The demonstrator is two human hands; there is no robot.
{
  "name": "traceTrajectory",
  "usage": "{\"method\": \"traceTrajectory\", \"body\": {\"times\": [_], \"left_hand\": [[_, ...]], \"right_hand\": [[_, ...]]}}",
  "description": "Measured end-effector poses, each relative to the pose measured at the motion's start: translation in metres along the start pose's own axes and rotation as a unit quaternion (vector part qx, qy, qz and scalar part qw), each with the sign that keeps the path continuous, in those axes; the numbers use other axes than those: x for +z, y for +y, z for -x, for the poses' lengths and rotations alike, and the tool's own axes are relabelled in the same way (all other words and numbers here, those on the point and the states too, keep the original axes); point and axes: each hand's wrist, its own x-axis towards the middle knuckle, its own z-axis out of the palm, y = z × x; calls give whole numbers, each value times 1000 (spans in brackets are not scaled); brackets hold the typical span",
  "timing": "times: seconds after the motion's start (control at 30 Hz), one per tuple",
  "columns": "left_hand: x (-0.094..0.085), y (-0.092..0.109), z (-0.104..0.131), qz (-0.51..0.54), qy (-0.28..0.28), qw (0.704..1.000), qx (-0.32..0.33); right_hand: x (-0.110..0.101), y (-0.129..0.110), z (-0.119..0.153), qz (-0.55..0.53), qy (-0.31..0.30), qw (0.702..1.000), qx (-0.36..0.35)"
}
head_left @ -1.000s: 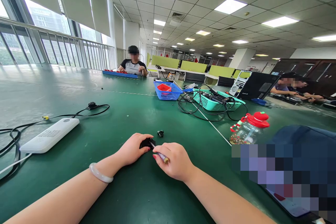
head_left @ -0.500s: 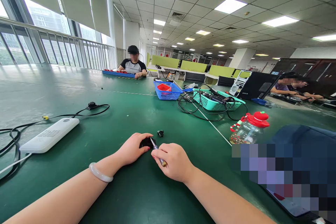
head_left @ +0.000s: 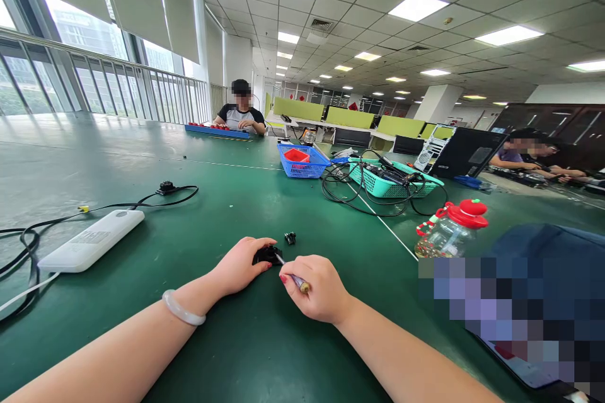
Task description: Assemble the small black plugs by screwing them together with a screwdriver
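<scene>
My left hand (head_left: 246, 264) is closed around the left side of a small black part (head_left: 267, 255) on the green table (head_left: 227, 352). In my right hand (head_left: 317, 289) is a screwdriver (head_left: 297, 281) with a translucent handle, held between thumb and fingers. Its shaft slants up and left, and its tip meets the right edge of the black part. Exactly where the tip sits is too small to tell. Just beyond the hands lies another small black piece (head_left: 290, 238), apart from both.
A white power bank (head_left: 92, 242) and black cables lie left. Farther back are a blue basket (head_left: 305, 168) and a green basket (head_left: 378, 186) with cables. A red-lidded bottle (head_left: 449, 233) stands right, near dark blue fabric (head_left: 553, 252). A person (head_left: 242, 113) sits across the table.
My right hand has shifted slightly right, and the screwdriver tip has moved from the black part's upper middle to its right edge. The left hand stays on the part.
</scene>
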Motion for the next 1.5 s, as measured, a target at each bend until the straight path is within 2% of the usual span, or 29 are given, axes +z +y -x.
{"method": "traceTrajectory", "body": {"times": [0.2, 0.37, 0.5, 0.6, 0.7, 0.83, 0.93, 1.07, 1.13, 1.23, 1.33, 1.43, 1.5], "left_hand": [[1, -1, -1, 0, 2, 1000, 2], [0, 1, 0, 3, -2, 1000, 3], [1, 0, -1, 6, 1, 1000, 4], [2, -1, -1, 5, 1, 1000, -1], [2, -2, -1, 4, -1, 1000, 1], [0, 0, -1, 1, -2, 1000, -6], [-1, 1, 0, 3, -8, 1000, -4], [-2, 2, 0, 6, -14, 1000, 5], [-3, 3, 1, 8, -19, 1000, 7], [-4, 4, 1, 14, -30, 999, 9], [-4, 5, 1, 17, -34, 999, 9], [-4, 4, 1, 19, -33, 999, 11], [-3, 3, 0, 20, -33, 999, 15]], "right_hand": [[-1, 0, 0, -17, -8, 1000, -9], [1, 0, 0, -18, -24, 999, 24], [0, -1, 0, -28, 4, 999, 37], [-1, 1, 0, -92, 45, 990, 94], [1, 7, -1, -183, 81, 958, 206], [8, 21, -3, -335, 107, 869, 349], [11, 29, -5, -399, 147, 820, 383], [11, 33, -4, -421, 189, 794, 396], [12, 35, -4, -419, 168, 797, 402], [12, 35, -3, -394, 108, 822, 397], [9, 27, -3, -321, 60, 876, 354], [3, 13, -3, -194, 19, 946, 260], [-1, 5, -3, -132, -2, 969, 208]]}}
